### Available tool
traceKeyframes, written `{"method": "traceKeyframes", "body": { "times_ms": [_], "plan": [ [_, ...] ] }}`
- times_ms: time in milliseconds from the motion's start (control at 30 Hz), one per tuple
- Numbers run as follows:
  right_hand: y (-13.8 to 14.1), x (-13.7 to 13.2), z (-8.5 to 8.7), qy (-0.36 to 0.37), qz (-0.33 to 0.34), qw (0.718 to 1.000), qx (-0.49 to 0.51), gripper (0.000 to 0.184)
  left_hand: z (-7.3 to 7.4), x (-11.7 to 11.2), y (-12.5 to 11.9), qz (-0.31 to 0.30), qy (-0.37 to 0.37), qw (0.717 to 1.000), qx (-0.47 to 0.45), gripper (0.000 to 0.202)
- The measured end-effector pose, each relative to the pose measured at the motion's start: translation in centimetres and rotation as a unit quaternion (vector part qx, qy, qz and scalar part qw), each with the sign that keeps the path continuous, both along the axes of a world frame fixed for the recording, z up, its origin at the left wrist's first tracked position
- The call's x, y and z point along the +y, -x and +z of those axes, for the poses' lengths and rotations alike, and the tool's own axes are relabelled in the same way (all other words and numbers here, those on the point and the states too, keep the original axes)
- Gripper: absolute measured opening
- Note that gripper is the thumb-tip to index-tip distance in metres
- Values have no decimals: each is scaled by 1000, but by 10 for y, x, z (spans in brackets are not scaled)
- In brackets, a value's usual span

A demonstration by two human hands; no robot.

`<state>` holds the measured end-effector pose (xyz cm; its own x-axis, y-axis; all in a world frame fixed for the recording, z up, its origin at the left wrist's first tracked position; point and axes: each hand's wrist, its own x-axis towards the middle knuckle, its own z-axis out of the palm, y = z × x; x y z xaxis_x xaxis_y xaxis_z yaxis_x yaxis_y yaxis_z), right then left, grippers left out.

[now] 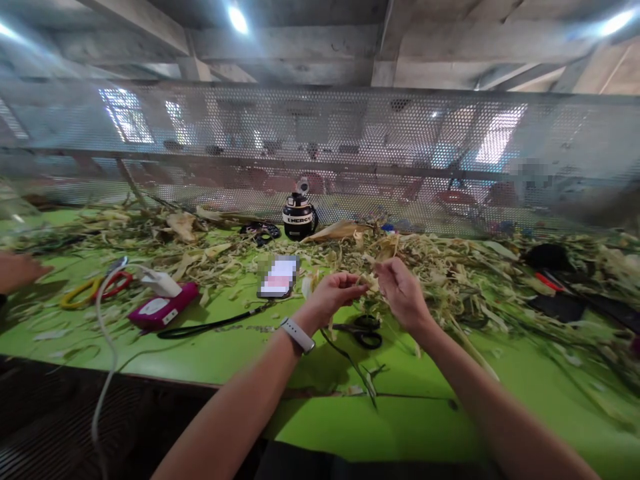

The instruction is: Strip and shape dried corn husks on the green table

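The left hand [333, 293] and the right hand [400, 290] meet just above the green table [350, 427], a little right of the picture's centre. Both are closed in a pinch on the same pale husk strip [373, 280], which runs between their fingertips: the left hand's thumb and fingers nip it from nine o'clock, and the right hand's curled fingers nip it from three o'clock. A watch [297, 334] with a pale band sits on the left wrist.

At six o'clock from the hands, black scissors [367, 331] lie flat on the table, near the wrists but not touched. At nine o'clock, just beside the left hand, lies a phone [279, 275], and a black cord [210, 327] trails from it toward eight o'clock. Further out at nine o'clock rests a magenta case [163, 308]. At eleven o'clock a black flask [299, 217] stands upright in front of the mesh screen [350, 133]. A heap of husks [475, 280] spreads from twelve round to three o'clock, touching the far side of both hands. At the picture's far nine o'clock edge, another person's hand [17, 270] rests over the table, well apart from the two working hands
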<state>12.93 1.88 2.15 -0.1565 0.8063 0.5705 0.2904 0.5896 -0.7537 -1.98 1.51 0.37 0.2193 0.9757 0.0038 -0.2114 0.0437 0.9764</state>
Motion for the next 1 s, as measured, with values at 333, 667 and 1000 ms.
{"method": "traceKeyframes", "body": {
  "times_ms": [333, 667, 1000],
  "plan": [
    [-2, -4, 5, -5, -40, 990, -134, 23, -2, 7, 3, 82, -31, 996, -31, 43],
    [-1, -3, 2, -49, -83, 983, -155, 25, -6, 8, 2, 90, -113, 989, 18, 43],
    [-5, -1, 4, -260, -87, 920, -280, 24, -6, 9, 4, 100, -135, 985, 50, 38]
  ]
}}
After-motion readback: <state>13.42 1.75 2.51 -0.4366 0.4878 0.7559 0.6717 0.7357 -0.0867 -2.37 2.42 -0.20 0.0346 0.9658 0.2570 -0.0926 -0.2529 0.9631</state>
